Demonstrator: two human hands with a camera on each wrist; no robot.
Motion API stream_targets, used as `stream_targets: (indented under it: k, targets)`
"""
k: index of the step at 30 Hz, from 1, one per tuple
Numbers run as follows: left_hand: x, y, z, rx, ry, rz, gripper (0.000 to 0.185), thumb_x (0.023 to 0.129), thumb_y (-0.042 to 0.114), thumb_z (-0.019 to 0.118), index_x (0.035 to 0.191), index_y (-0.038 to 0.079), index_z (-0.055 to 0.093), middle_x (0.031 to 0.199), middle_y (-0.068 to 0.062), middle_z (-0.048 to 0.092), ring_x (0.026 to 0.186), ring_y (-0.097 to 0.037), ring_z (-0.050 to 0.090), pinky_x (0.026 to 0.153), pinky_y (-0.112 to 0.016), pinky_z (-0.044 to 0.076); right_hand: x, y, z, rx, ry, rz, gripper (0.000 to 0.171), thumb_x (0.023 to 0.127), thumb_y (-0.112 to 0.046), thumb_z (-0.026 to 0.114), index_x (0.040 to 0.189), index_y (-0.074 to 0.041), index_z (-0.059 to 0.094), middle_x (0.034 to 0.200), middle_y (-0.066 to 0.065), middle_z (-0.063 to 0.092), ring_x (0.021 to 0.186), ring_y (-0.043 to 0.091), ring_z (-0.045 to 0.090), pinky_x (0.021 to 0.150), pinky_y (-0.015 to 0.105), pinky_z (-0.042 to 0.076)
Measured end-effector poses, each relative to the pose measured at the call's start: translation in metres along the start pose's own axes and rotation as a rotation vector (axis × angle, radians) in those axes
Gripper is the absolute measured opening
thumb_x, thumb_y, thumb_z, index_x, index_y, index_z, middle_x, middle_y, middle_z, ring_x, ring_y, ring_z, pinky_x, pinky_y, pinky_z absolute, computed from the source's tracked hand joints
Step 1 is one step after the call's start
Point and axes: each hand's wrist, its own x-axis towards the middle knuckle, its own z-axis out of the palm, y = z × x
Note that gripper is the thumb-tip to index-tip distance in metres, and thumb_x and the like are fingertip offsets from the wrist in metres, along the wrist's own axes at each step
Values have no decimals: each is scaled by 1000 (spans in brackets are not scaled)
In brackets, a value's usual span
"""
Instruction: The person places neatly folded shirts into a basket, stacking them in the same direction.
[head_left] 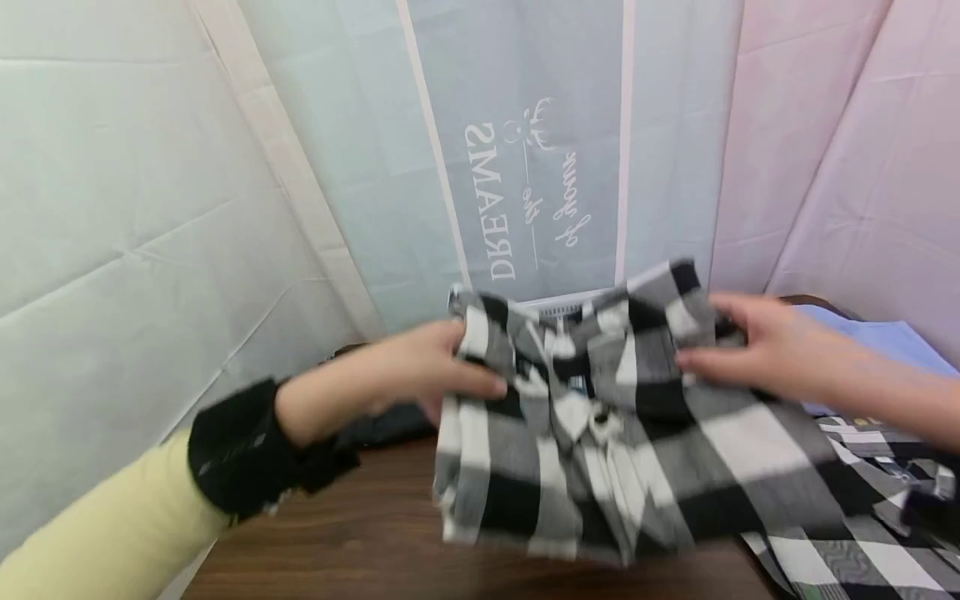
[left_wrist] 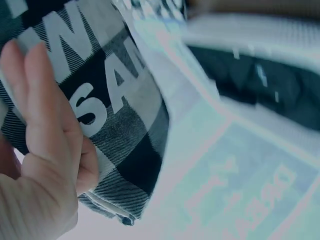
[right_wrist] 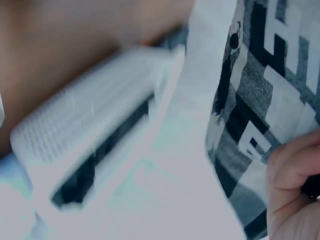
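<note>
A folded black, white and grey checked shirt [head_left: 517, 475] is held up above the table, its collar side up and its buttoned front facing the head camera. At its left upper edge my left hand [head_left: 416, 367] grips it, thumb on the near face. My right hand [head_left: 780, 342] pinches the right upper edge between thumb and fingers. Large white letters on the shirt's other side show in the left wrist view, beside the left hand [left_wrist: 50, 145]. More lettering appears in the right wrist view next to the curled right hand [right_wrist: 295, 185].
Under the shirt is a dark wooden table [head_left: 360, 517]. A white basket [right_wrist: 85, 115] with dark contents stands behind it. Another checked garment [head_left: 847, 558] and a light blue cloth [head_left: 892, 337] lie at right. Dark cloth [head_left: 393, 425] lies at left. Printed curtains [head_left: 337, 100] hang behind.
</note>
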Motion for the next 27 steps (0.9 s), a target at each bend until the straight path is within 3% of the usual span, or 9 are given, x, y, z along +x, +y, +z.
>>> stream_targets:
  k: [2, 5, 8, 11, 14, 17, 18, 22, 27]
  targets:
    - [20, 14, -15, 29, 66, -15, 29, 84, 11, 64, 110, 3, 52, 89, -14, 66, 59, -18, 64, 56, -37, 55, 25, -5, -16, -20, 31, 32, 30, 83, -30, 68, 104, -11, 56, 79, 2, 61, 63, 9, 53, 57, 26, 44]
    - [52, 21, -34, 115, 183, -44, 29, 86, 16, 64, 106, 2, 49, 86, -13, 62, 50, -15, 60, 57, -36, 55, 65, -3, -27, -57, 76, 23, 30, 84, -29, 66, 98, -4, 55, 72, 7, 57, 59, 18, 50, 54, 30, 41]
    - [87, 11, -47, 205, 289, -69, 27, 86, 19, 64, 97, 2, 46, 84, -12, 56, 44, -14, 56, 56, -33, 55, 103, 8, -23, -134, 97, -10, 32, 85, -30, 64, 93, -1, 53, 76, 14, 56, 65, 24, 50, 57, 35, 40]
    - [122, -12, -49, 256, 358, -90, 25, 85, 19, 64, 91, 3, 47, 84, -11, 52, 44, -15, 56, 56, -33, 55, 133, 26, -8, -151, 52, -17, 34, 86, -28, 62, 96, 2, 53, 85, 20, 56, 72, 29, 51, 61, 38, 40]
    - [152, -34, -40, 277, 354, -104, 22, 84, 18, 66, 88, 2, 52, 80, -10, 52, 44, -17, 55, 55, -33, 55, 147, 48, 10, -147, -48, 20, 38, 86, -25, 61, 102, 9, 51, 91, 26, 55, 75, 31, 52, 62, 39, 39]
    - [170, -48, -28, 334, 306, -112, 20, 84, 18, 65, 88, -1, 57, 71, -9, 51, 45, -19, 53, 55, -34, 54, 152, 68, 24, -189, -160, 62, 44, 87, -24, 60, 107, 12, 48, 95, 28, 54, 75, 30, 51, 62, 37, 38]
    - [173, -51, -24, 358, 292, -118, 21, 84, 18, 65, 88, -1, 59, 68, -9, 51, 45, -19, 52, 54, -34, 53, 152, 73, 28, -200, -196, 74, 47, 87, -24, 60, 111, 14, 46, 99, 30, 53, 73, 30, 52, 61, 36, 40]
    - [177, -58, -14, 433, 260, -155, 19, 83, 18, 66, 84, 0, 61, 63, -8, 51, 45, -17, 49, 49, -32, 49, 153, 82, 40, -204, -332, 112, 40, 90, -23, 57, 106, 11, 44, 83, 20, 50, 55, 19, 46, 49, 32, 40]
    - [183, -69, -12, 490, 223, -246, 24, 83, 21, 68, 91, -1, 63, 82, -14, 60, 53, -23, 57, 52, -35, 51, 150, 78, 50, -160, -451, 146, 26, 92, -18, 55, 94, 3, 41, 70, 7, 37, 46, 12, 35, 44, 26, 35]
